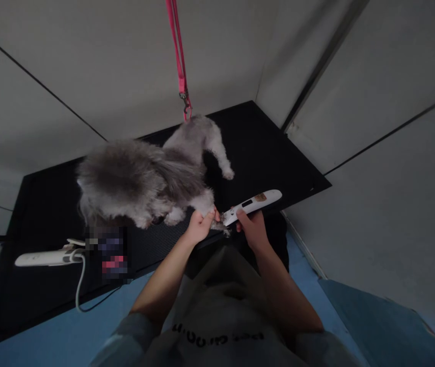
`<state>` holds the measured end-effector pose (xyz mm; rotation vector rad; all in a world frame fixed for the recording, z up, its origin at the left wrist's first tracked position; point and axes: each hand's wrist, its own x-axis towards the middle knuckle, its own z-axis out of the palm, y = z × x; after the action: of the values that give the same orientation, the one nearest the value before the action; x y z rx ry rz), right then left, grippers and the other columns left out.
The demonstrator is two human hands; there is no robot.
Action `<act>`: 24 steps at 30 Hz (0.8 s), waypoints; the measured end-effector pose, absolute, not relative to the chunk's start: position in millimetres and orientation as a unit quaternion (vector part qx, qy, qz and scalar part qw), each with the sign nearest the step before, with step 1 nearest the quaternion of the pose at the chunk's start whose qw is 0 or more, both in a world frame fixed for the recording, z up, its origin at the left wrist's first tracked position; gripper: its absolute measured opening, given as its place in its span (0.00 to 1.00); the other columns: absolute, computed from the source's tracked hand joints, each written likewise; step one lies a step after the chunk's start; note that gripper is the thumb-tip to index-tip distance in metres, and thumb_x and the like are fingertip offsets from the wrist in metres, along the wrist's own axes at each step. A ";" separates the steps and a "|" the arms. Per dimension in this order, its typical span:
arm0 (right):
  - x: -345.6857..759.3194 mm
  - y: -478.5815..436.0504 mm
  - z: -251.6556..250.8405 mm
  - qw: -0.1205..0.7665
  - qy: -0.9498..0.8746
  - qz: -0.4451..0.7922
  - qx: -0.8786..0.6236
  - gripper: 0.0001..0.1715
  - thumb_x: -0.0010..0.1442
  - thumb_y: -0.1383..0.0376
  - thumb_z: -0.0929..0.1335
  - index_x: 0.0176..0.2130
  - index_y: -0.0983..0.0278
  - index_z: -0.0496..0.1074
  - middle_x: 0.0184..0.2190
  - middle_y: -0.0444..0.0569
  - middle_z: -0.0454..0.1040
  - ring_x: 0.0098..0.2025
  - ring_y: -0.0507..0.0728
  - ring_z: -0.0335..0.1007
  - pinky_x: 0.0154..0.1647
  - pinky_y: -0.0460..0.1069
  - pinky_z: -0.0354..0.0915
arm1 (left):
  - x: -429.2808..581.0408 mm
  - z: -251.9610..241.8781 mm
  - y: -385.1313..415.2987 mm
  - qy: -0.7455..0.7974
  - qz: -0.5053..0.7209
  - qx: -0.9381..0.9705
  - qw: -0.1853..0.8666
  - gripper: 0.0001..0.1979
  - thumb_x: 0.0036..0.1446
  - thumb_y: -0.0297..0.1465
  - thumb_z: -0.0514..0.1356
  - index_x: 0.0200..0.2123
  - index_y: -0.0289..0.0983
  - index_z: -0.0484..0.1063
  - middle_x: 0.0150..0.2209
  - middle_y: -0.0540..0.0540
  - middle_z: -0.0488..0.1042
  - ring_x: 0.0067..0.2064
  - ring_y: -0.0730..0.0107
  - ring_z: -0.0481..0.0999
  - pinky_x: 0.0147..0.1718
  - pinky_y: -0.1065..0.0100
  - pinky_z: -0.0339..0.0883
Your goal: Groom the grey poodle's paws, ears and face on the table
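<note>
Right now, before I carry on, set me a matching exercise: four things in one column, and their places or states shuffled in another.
1. left hand
2. right hand
3. pink strap
4. corded white device

A. lying on the black table
B. gripping the dog's leg
C. running up out of the picture
D. gripping the white clipper

Pairs: 1-B, 2-D, 3-C, 4-A.

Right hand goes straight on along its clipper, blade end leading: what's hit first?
Likely the dog's paw, just at the blade end of the clipper; the left hand holds that leg. Whether blade and paw touch is unclear.
</note>
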<state>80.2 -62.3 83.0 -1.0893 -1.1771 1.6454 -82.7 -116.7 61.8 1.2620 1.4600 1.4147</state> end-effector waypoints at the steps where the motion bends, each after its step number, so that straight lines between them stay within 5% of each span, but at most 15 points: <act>1: 79.9 -63.4 85.3 0.403 -0.473 0.653 -0.434 0.14 0.53 0.55 0.72 0.34 0.64 0.75 0.24 0.46 0.74 0.18 0.49 0.61 0.15 0.46 0.60 | -82.0 60.7 -116.5 0.567 0.549 0.491 0.369 0.24 0.63 0.50 0.52 0.27 0.36 0.71 0.25 0.48 0.71 0.29 0.71 0.69 0.36 0.68 0.64; 6: 78.5 -72.1 95.4 0.402 -0.466 0.630 -0.473 0.13 0.51 0.59 0.72 0.34 0.66 0.75 0.22 0.44 0.72 0.18 0.50 0.61 0.16 0.46 0.60 | -78.8 54.9 -116.8 0.572 0.544 0.491 0.370 0.25 0.62 0.51 0.52 0.28 0.36 0.72 0.27 0.47 0.72 0.32 0.69 0.70 0.36 0.67 0.64; 11: 76.3 -82.8 96.6 0.447 -0.436 0.625 -0.468 0.16 0.50 0.58 0.73 0.36 0.63 0.70 0.32 0.47 0.77 0.20 0.49 0.64 0.17 0.46 0.63 | -77.5 54.3 -117.2 0.585 0.538 0.490 0.357 0.25 0.62 0.52 0.52 0.29 0.36 0.72 0.28 0.47 0.72 0.32 0.68 0.70 0.37 0.67 0.65; 24: 66.5 -102.5 73.9 0.537 -0.352 0.621 -0.449 0.23 0.50 0.61 0.74 0.42 0.60 0.62 0.40 0.45 0.77 0.23 0.48 0.66 0.23 0.46 0.66 | -73.0 50.7 -117.3 0.605 0.552 0.464 0.338 0.23 0.59 0.51 0.56 0.32 0.37 0.72 0.30 0.46 0.72 0.35 0.65 0.71 0.38 0.64 0.66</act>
<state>66.5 -102.5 73.9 -1.0678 -0.8377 1.4786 -73.0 -117.3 50.7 1.2074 1.5746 1.4387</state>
